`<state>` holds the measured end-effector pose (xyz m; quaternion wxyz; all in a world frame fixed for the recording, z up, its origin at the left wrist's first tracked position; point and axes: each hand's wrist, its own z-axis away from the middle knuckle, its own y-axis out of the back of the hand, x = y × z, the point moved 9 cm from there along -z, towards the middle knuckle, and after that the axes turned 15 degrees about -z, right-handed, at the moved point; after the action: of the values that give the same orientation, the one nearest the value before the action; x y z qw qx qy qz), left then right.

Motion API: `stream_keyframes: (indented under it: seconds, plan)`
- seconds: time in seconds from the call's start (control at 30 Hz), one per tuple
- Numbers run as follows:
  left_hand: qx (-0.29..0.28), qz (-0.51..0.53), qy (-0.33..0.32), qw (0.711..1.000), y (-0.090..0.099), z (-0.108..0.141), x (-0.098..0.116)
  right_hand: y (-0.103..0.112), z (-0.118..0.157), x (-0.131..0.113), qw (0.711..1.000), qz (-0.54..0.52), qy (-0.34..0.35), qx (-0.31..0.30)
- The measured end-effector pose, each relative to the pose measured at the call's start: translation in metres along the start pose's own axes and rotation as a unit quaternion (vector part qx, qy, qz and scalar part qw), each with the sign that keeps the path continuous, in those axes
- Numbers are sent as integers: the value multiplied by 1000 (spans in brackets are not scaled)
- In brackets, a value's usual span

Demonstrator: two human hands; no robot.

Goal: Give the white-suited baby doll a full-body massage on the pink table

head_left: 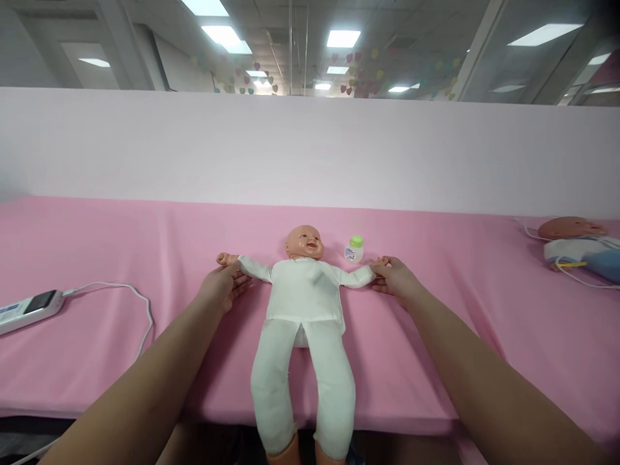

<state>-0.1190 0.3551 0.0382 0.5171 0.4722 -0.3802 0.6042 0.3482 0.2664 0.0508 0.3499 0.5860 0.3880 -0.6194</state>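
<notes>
A baby doll (305,290) in white clothes lies on its back, head away from me, with its arms stretched out to both sides. My left hand (223,284) is closed round the doll's left-side forearm near the wrist. At the other side, my right hand (394,279) pinches the opposite sleeve by the doll's hand. The doll's lower legs reach over the near edge of the surface. Beside its head stands a small clear bottle (353,253) with a green cap and a printed label.
A pink sheet (194,226) covers the table. To the left lies a white handheld device (31,310) with a dark screen and a white cable (140,294). Another doll (571,229) with tubing lies far right. A white panel (310,148) rises behind, with glass above.
</notes>
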Motion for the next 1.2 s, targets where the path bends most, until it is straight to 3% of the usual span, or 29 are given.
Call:
stream_keyframes:
  seconds: [0.1, 0.2, 0.27, 0.4, 0.47, 0.6, 0.73, 0.8, 0.9, 1.07, 1.2]
  plan:
    - [15, -85, -118, 989, -3, 22, 23, 0, 11, -10, 998, 29, 19, 46]
    - [33, -247, -256, 934, -17, 58, 48, -18, 37, -43, 982, 108, 147, 37]
    - [21, -349, -337, 874, -35, 81, 58, -39, 59, -60, 967, 129, 222, -4]
    - [-41, -498, -485, 717, -75, 117, 58, -80, 94, -74, 916, 201, 324, -125]
    - [-47, -537, -520, 662, -83, 124, 55, -97, 107, -74, 871, 263, 372, -182]
    - [-43, -579, -553, 597, -92, 131, 55, -122, 128, -66, 781, 333, 444, -285]
    - [-63, -590, -585, 553, -101, 139, 55, -131, 135, -59, 744, 356, 474, -309]
    - [-68, -589, -586, 553, -103, 139, 54, -131, 135, -57, 747, 348, 476, -308]
    - [-51, -571, -560, 598, -96, 132, 54, -126, 126, -59, 791, 297, 450, -291]
    - [6, -504, -451, 737, -71, 103, 59, -86, 81, -66, 932, 111, 323, -123]
    - [32, -393, -332, 857, -45, 75, 60, -40, 41, -52, 980, 1, 199, 11]
